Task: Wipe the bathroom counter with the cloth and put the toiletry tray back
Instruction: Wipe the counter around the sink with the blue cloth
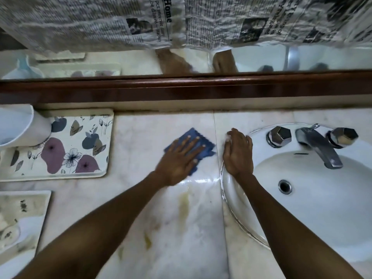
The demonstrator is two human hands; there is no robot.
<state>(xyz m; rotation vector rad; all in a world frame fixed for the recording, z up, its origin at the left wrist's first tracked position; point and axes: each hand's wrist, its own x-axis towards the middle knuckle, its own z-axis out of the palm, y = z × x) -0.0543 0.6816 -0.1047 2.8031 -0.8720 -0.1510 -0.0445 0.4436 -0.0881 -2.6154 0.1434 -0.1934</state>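
Note:
A blue cloth (205, 147) lies flat on the pale marble counter (153, 198), left of the sink. My left hand (181, 158) presses down on it with fingers spread. Resting on the sink's left rim, my right hand (238, 153) has its fingers together and holds nothing I can see. A floral-patterned tray (80, 146) sits at the back left of the counter, with a white cup (18, 125) on its left end.
The white sink (314, 198) with a chrome tap (318, 146) and two knobs fills the right side. A mirror with a brown wooden frame (181, 89) runs along the back. A stained white dish (22, 216) lies at the front left. Yellowish stains mark the counter's front.

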